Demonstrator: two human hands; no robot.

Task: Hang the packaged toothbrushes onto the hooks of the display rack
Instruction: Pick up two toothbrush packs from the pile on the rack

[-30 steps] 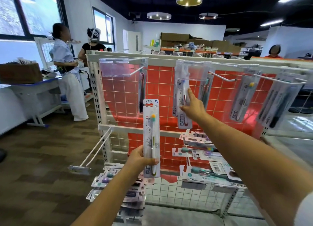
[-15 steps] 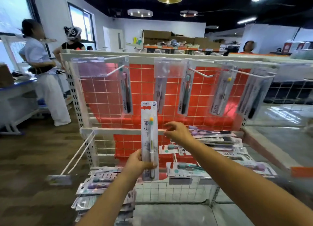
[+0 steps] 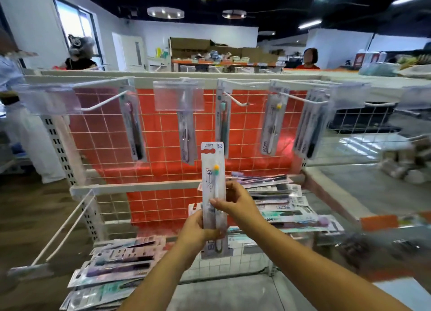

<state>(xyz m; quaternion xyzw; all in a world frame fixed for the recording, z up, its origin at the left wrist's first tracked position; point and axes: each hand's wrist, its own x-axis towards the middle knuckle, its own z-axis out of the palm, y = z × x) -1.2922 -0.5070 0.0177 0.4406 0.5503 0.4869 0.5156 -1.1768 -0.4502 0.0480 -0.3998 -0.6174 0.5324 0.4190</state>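
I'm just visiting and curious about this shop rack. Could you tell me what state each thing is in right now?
Held toothbrush pack: upright, gripped by both hands.
Left hand: grips the pack's lower part.
Right hand: pinches the pack's middle.
Hanging packs: on the top-row hooks.
Bent hook: bare, nothing on it.
Lower left hook: bare, slanting down.
Loose packs: lying flat on the shelf.

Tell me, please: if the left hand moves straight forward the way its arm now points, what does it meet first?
Probably the lower white crossbar of the display rack, with the red grid panel behind it. The left hand already grips the packaged toothbrush; depth is unclear.
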